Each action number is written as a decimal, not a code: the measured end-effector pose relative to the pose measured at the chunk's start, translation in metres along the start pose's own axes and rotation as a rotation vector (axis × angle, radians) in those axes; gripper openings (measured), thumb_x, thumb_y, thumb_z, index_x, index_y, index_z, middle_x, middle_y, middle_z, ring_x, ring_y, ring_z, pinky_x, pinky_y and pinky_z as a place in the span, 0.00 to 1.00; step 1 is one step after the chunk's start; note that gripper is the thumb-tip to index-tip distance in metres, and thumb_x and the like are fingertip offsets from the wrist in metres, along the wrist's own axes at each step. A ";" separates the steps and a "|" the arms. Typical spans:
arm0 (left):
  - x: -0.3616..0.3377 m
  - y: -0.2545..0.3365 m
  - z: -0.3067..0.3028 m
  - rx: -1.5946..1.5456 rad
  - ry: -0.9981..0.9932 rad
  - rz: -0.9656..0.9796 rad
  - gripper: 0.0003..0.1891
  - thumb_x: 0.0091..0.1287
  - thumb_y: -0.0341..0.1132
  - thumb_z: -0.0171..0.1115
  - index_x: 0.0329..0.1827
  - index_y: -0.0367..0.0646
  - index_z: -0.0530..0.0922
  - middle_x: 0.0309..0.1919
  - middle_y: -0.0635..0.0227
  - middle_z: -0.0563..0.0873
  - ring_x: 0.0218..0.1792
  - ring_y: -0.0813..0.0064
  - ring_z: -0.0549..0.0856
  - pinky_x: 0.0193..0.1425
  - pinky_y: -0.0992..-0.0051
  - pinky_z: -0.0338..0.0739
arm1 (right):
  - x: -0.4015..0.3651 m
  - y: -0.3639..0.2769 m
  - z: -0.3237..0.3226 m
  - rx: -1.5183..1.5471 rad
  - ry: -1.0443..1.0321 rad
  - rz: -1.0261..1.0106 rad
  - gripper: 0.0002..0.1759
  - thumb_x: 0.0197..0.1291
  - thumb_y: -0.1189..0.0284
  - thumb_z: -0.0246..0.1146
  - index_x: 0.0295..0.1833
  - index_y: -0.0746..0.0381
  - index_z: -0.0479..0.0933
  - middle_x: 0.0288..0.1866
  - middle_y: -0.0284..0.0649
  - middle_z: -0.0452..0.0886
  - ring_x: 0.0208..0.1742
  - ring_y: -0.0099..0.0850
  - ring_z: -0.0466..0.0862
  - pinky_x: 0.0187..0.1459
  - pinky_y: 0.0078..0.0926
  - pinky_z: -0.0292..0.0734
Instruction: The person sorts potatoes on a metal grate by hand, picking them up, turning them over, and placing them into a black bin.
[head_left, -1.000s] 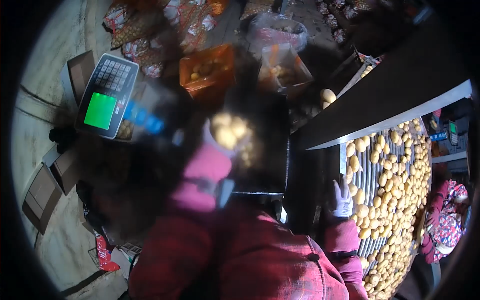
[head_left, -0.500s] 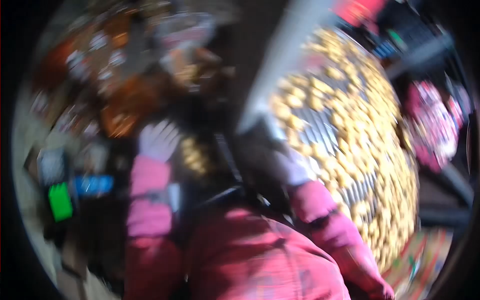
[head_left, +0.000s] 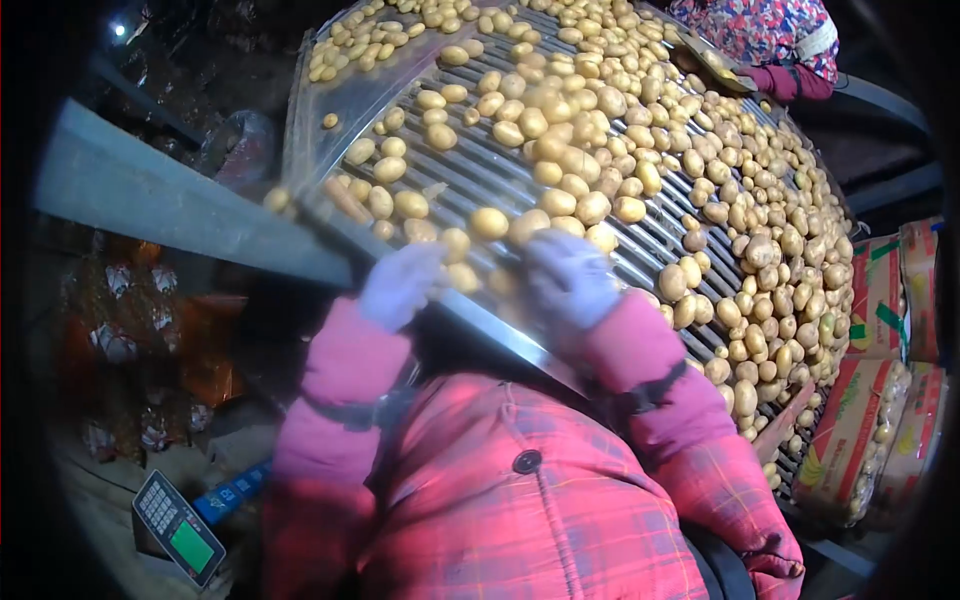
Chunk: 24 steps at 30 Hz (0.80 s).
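Many yellow potatoes (head_left: pixel 490 223) lie on a roller conveyor (head_left: pixel 655 237) in front of me. My left hand (head_left: pixel 402 283), in a pale glove, is at the metal edge (head_left: pixel 500 328) of the conveyor. Its fingers are loosely bent beside several potatoes. Across a small gap, my right hand (head_left: pixel 568 278), gloved too, reaches over the near rollers. It is slightly blurred, with fingers angled down against the potatoes. No potato is plainly enclosed in either hand, though parts of the fingertips are hidden.
A grey metal beam (head_left: pixel 190 215) crosses at the left. A digital scale (head_left: pixel 180 528) stands lower left, near filled net bags (head_left: pixel 125 340). Potato cartons (head_left: pixel 850 425) stand at the right. Another person's sleeve (head_left: pixel 785 82) is at the far right of the conveyor.
My view has swung right, bringing the conveyor to the centre. My left hand has moved from a dark container of potatoes to the conveyor edge, and both hands are now close together.
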<state>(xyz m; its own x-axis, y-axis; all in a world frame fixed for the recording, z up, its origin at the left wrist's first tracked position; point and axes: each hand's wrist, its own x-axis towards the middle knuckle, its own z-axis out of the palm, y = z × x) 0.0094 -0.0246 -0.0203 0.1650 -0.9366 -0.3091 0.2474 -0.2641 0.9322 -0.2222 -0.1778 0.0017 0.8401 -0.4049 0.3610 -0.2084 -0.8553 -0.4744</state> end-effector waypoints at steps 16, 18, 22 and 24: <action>0.106 0.046 0.100 -0.304 -0.032 -0.244 0.24 0.67 0.52 0.53 0.57 0.43 0.74 0.38 0.55 0.85 0.33 0.61 0.85 0.33 0.69 0.79 | 0.054 0.145 -0.019 -0.350 -0.053 0.201 0.13 0.58 0.60 0.54 0.45 0.54 0.74 0.45 0.43 0.79 0.48 0.43 0.79 0.46 0.44 0.72; 0.109 0.021 0.088 -0.668 0.046 -0.175 0.19 0.68 0.46 0.50 0.53 0.43 0.74 0.44 0.62 0.82 0.39 0.66 0.83 0.44 0.69 0.79 | 0.074 0.138 -0.019 -0.441 -0.281 0.398 0.23 0.57 0.55 0.59 0.55 0.55 0.72 0.54 0.45 0.76 0.57 0.45 0.74 0.54 0.44 0.69; 0.096 0.037 0.095 -0.837 0.089 -0.156 0.19 0.70 0.47 0.46 0.53 0.42 0.74 0.45 0.61 0.82 0.44 0.65 0.82 0.48 0.70 0.78 | 0.107 0.137 -0.021 -0.390 -0.508 0.453 0.28 0.57 0.47 0.57 0.55 0.55 0.73 0.53 0.50 0.78 0.55 0.47 0.77 0.54 0.46 0.70; 0.092 0.031 0.089 -0.856 0.117 -0.154 0.20 0.71 0.47 0.45 0.54 0.41 0.73 0.46 0.60 0.82 0.45 0.65 0.82 0.49 0.71 0.78 | 0.117 0.136 -0.019 -0.300 -0.661 0.597 0.30 0.58 0.45 0.57 0.56 0.56 0.73 0.54 0.51 0.78 0.56 0.47 0.77 0.56 0.44 0.71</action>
<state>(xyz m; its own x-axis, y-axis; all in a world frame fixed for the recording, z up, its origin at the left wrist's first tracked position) -0.0529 -0.1392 -0.0030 0.1561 -0.8629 -0.4807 0.8984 -0.0782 0.4321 -0.1617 -0.3475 -0.0050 0.6477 -0.6160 -0.4484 -0.7393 -0.6505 -0.1742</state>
